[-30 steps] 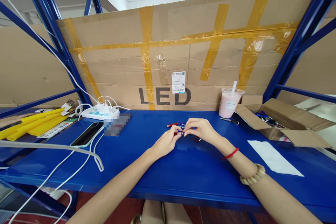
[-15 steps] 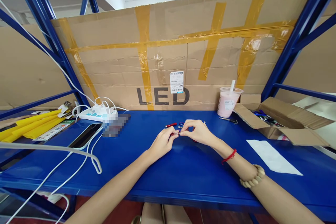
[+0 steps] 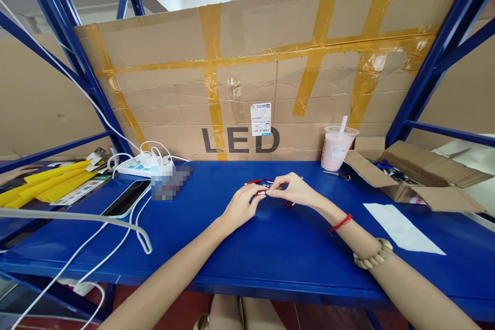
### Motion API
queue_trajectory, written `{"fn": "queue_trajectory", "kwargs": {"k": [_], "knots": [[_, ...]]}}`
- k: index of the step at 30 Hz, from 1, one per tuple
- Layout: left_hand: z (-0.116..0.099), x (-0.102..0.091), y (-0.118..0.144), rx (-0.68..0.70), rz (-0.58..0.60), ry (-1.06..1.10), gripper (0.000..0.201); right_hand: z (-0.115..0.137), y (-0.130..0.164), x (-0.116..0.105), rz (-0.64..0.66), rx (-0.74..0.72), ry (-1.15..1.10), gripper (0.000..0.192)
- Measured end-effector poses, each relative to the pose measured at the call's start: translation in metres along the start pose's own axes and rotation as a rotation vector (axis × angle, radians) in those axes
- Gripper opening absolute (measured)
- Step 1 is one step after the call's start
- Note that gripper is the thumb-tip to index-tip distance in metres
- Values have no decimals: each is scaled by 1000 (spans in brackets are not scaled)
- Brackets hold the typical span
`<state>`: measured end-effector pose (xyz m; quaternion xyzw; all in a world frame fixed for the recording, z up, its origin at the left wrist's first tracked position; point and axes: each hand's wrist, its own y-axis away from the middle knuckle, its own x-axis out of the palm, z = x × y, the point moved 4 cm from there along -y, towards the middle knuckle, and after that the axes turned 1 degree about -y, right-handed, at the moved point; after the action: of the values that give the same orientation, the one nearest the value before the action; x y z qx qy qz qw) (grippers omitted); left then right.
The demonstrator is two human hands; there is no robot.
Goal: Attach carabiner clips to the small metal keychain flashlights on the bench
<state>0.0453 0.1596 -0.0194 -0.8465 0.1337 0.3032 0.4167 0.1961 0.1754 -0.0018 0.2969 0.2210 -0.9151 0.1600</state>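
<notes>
Near the middle of the blue table, my left hand (image 3: 242,207) is closed around a small red tube with a silver part (image 3: 261,193). My right hand (image 3: 293,189) pinches at the tube's right end; whether a separate small part sits between those fingertips is too small to tell. Just behind my left hand lies another thin red piece (image 3: 253,182). A small blue piece (image 3: 268,181) is partly hidden behind my right fingers. Under the right hand, a red loop-shaped piece (image 3: 289,203) rests on the table.
At right stand a pink drink cup (image 3: 337,149), an open cardboard box (image 3: 410,180) of small parts and a white paper sheet (image 3: 403,228). To the left are a phone (image 3: 127,199), a power strip (image 3: 135,166), white cables and yellow tubes (image 3: 58,184). Cardboard walls the back.
Both hands stay together at the tube. The tube's silver part shows more now, and the red loop below my right hand has come into clearer view.
</notes>
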Motion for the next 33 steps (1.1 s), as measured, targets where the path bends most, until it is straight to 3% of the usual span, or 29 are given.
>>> {"fn": "queue_trajectory", "kwargs": {"k": [9,19,24,33], "knots": [[7,4,-5,-138,-60,87,16,9,2,-13,-133,-116,137,25],[12,11,3,-192,46,134,18,17,7,-9,-97,-229,326,11],[11,11,6,-162,85,151,16,16,7,-3,-85,-201,342,10],[10,11,9,-150,83,128,9,8,5,-2,-82,-24,214,8]]}}
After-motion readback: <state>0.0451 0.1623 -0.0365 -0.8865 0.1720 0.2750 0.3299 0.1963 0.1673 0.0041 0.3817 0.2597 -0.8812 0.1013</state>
